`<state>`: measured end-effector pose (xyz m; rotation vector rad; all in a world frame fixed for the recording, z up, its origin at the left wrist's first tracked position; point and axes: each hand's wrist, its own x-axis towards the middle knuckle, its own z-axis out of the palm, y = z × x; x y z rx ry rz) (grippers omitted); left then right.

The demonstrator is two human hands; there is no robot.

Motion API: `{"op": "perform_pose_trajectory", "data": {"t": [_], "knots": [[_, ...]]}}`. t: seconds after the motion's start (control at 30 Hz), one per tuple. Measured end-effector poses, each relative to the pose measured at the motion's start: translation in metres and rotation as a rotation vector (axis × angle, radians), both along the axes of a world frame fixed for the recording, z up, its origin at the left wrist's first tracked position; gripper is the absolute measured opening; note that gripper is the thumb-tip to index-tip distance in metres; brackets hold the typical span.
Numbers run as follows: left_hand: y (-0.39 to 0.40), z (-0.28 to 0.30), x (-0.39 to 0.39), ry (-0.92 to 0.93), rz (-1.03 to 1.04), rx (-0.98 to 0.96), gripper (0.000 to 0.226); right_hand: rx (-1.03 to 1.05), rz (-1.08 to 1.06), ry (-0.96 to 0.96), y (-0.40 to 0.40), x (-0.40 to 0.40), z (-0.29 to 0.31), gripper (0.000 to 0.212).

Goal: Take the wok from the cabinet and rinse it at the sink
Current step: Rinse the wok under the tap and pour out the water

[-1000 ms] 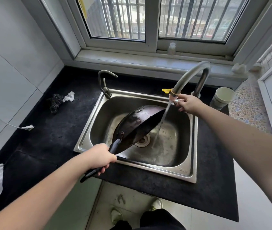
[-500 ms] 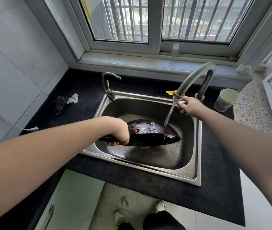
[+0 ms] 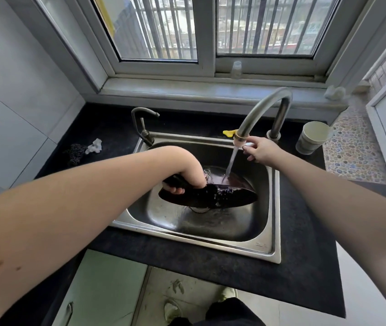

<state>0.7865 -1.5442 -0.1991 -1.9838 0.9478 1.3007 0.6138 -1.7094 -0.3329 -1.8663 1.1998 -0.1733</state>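
A dark wok [image 3: 225, 196] hangs inside the steel sink [image 3: 273, 231], tilted so water spills off its near rim. My left hand [image 3: 187, 175] is closed around the wok's black handle, which it mostly hides. Water streams from the tall curved faucet [image 3: 260, 109] into the wok's bowl. My right hand [image 3: 259, 149] grips the faucet's small lever just beside the spout tip.
A second, smaller tap [image 3: 143, 124] stands at the sink's back left. On the black counter [image 3: 305, 267] lie a dark scrubber [image 3: 75, 152] with a white scrap to the left and a pale cup [image 3: 313, 137] to the right. A small bottle [image 3: 236, 69] sits on the windowsill.
The wok has swung from steeply tilted on edge to nearly flat under the stream, and my left hand has moved forward over the sink. Water now splashes off the wok's near rim.
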Motion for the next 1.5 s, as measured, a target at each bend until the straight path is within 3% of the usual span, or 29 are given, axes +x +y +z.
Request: {"op": "perform_pose_trajectory", "data": {"t": [0.23, 0.5, 0.63, 0.7, 0.83, 0.9, 0.97, 1.07, 1.2, 1.3, 1.43, 1.5], "knots": [[-0.005, 0.003, -0.011, 0.141, 0.142, -0.091, 0.023, 0.007, -0.028, -0.014, 0.005, 0.003, 0.001, 0.029], [0.016, 0.018, 0.009, 0.424, 0.526, -0.268, 0.008, 0.012, -0.040, -0.039, 0.012, 0.002, 0.000, 0.036], [0.028, 0.021, 0.018, 0.707, 0.716, -0.307, 0.014, 0.007, -0.039, -0.043, 0.012, 0.001, 0.000, 0.039], [0.034, 0.018, 0.019, 0.869, 0.710, -0.379, 0.022, 0.009, -0.040, -0.041, 0.013, 0.001, 0.000, 0.039], [0.050, -0.005, 0.010, 0.955, 0.712, -0.607, 0.048, 0.010, -0.058, -0.044, 0.014, 0.002, 0.000, 0.038], [0.055, -0.014, 0.004, 1.010, 0.713, -0.689, 0.045, 0.018, -0.067, -0.047, 0.015, 0.002, 0.000, 0.037], [0.057, -0.018, 0.000, 0.994, 0.632, -0.766, 0.042, 0.021, -0.067, -0.046, 0.014, 0.002, 0.000, 0.036], [0.060, -0.023, -0.010, 0.723, 0.351, -0.917, 0.041, 0.025, -0.064, -0.041, 0.013, 0.001, 0.000, 0.036], [0.060, -0.027, -0.028, 0.438, 0.459, -1.142, 0.033, 0.012, -0.044, -0.027, 0.012, 0.000, 0.002, 0.034], [0.057, -0.032, -0.039, 0.206, 0.303, -1.441, 0.024, -0.004, -0.027, -0.010, 0.011, -0.001, 0.005, 0.033], [0.058, -0.038, -0.059, 0.538, 0.501, -1.657, 0.014, -0.010, -0.022, -0.006, 0.011, 0.000, 0.007, 0.031], [0.055, -0.042, -0.063, 0.558, 0.500, -1.703, 0.019, -0.008, -0.024, -0.011, 0.010, 0.000, 0.004, 0.031]]}}
